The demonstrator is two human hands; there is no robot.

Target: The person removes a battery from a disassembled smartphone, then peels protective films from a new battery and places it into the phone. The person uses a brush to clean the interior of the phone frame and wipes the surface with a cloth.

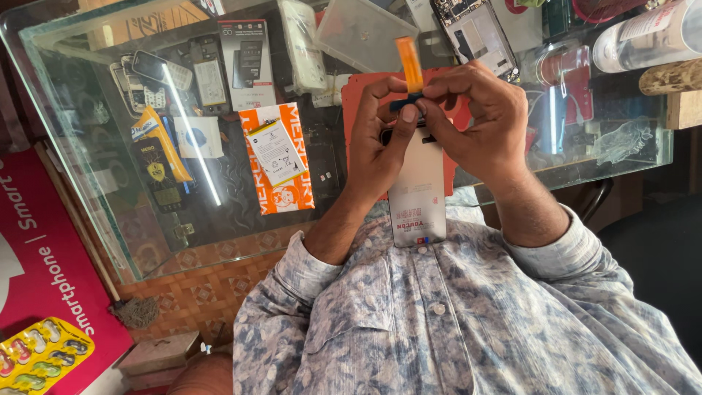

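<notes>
Two hands meeting over a pale, flat phone body (417, 186), propped upright against the shirt at the near edge of the glass counter (95, 146): left hand (380, 143) wrapped around its far end, right hand (486, 121) pinching a small orange tool (409, 64) with thumb and forefinger closed narrowly on its dark base. Probably light, stiff and slippery, with a fragile far end; best gripped along the side edges.
</notes>
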